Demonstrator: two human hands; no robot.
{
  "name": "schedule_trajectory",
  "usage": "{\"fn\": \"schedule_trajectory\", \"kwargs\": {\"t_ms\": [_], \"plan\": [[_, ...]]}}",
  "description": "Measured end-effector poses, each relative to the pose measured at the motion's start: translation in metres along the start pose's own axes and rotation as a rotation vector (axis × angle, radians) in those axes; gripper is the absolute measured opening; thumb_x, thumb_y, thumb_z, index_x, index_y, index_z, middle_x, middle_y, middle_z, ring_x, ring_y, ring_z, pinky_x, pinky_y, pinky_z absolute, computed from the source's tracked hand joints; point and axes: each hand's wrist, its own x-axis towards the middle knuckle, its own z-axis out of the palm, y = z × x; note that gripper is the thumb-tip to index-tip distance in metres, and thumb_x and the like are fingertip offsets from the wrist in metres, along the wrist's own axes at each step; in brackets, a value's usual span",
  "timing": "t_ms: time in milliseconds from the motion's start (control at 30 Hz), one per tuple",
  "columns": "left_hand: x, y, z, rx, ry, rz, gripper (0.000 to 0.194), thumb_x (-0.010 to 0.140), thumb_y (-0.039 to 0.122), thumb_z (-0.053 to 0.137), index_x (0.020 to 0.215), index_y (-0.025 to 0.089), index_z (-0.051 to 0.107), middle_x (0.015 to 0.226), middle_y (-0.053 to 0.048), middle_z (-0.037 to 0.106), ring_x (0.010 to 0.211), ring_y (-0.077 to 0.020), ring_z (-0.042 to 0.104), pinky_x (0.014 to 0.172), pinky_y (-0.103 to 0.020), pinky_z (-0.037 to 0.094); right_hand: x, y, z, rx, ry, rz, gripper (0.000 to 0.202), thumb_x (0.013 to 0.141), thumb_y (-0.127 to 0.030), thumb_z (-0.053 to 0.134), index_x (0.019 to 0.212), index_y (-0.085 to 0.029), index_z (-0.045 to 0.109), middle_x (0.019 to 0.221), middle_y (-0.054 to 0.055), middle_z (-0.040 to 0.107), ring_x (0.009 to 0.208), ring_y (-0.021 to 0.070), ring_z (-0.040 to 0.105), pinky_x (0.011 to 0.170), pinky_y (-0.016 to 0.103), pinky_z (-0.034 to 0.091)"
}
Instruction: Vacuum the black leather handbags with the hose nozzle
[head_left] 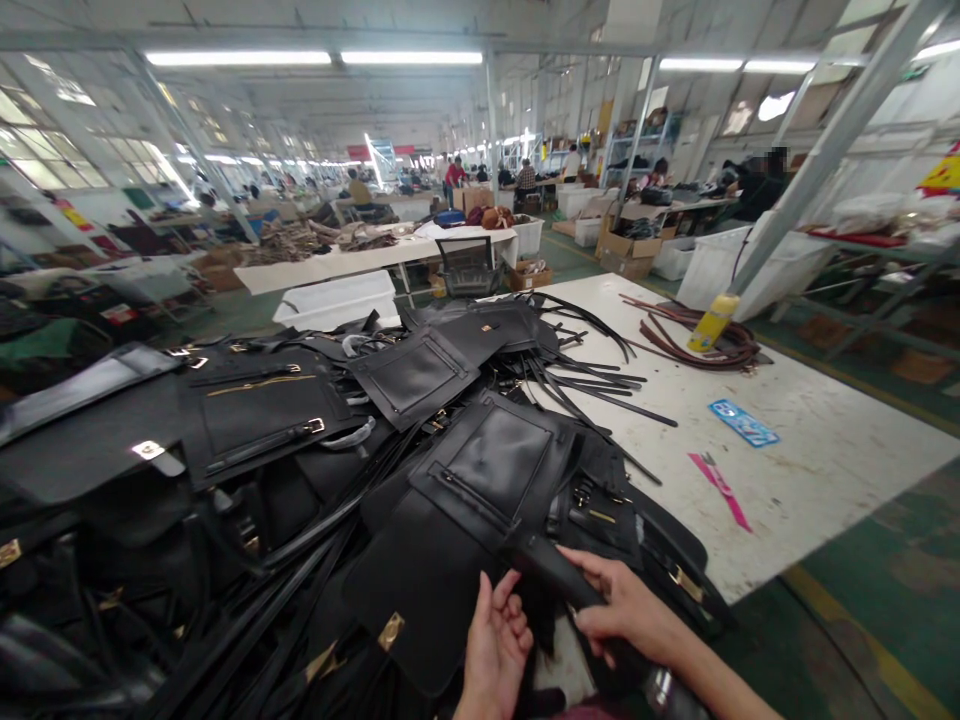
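My right hand (611, 605) is wrapped around a thick black tube-like tool (559, 570). A silvery metal part shows below that hand, but I cannot tell the tool's exact kind. My left hand (499, 640) is palm up beside it, fingers loosely curled, thumb apart from the index finger, with nothing visible in it. Both hands are over the lower edge of a black leather bag piece (499, 455) with a zipped pocket and a gold clasp plate (391, 631). Another black bag piece (416, 375) lies behind it, and a buckled black bag (259, 415) lies to the left.
Black straps (600, 385) spill from the pile onto the white table (840, 450). On it lie coiled brown straps (667, 335), a yellow bottle (712, 322), a blue card (744, 423) and a pink strip (720, 490). A white bin (341, 300) and a chair (469, 268) stand beyond.
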Motion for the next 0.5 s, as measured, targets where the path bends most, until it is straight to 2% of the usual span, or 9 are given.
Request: {"fn": "schedule_trajectory", "kwargs": {"t_ms": [133, 267, 367, 500], "plan": [[-0.002, 0.000, 0.004, -0.016, 0.022, 0.017, 0.044, 0.081, 0.045, 0.046, 0.108, 0.010, 0.050, 0.060, 0.001, 0.051, 0.048, -0.0077, 0.047, 0.046, -0.020, 0.036, -0.002, -0.009, -0.015, -0.007, 0.040, -0.057, 0.078, 0.069, -0.017, 0.059, 0.138, -0.020, 0.022, 0.072, -0.002, 0.062, 0.045, 0.0085, 0.054, 0.039, 0.018, 0.046], [0.001, -0.002, 0.011, -0.029, 0.100, 0.039, 0.037, 0.079, 0.038, 0.053, 0.102, 0.010, 0.054, 0.082, -0.008, 0.061, 0.070, -0.0153, 0.060, 0.059, -0.025, 0.046, -0.018, -0.006, -0.027, -0.017, -0.063, 0.033, 0.078, 0.067, -0.014, 0.060, 0.137, -0.018, 0.025, 0.078, 0.001, 0.065, 0.044, 0.0080, 0.054, 0.038, 0.018, 0.047], [0.008, -0.004, 0.019, -0.105, 0.138, 0.051, 0.026, 0.078, 0.032, 0.055, 0.093, 0.010, 0.056, 0.089, -0.011, 0.062, 0.078, -0.0185, 0.062, 0.066, -0.028, 0.048, -0.016, -0.002, -0.024, -0.017, -0.125, 0.088, 0.077, 0.065, -0.013, 0.060, 0.135, -0.017, 0.029, 0.074, 0.001, 0.065, 0.042, 0.0074, 0.053, 0.037, 0.016, 0.045], [0.018, -0.008, 0.030, -0.165, 0.155, 0.115, 0.015, 0.079, 0.026, 0.054, 0.083, 0.012, 0.056, 0.084, -0.009, 0.063, 0.077, -0.0184, 0.063, 0.069, -0.030, 0.050, 0.002, -0.008, -0.016, -0.037, -0.131, 0.047, 0.075, 0.063, -0.015, 0.062, 0.133, -0.017, 0.033, 0.076, 0.001, 0.065, 0.042, 0.0067, 0.053, 0.035, 0.015, 0.044]]}}
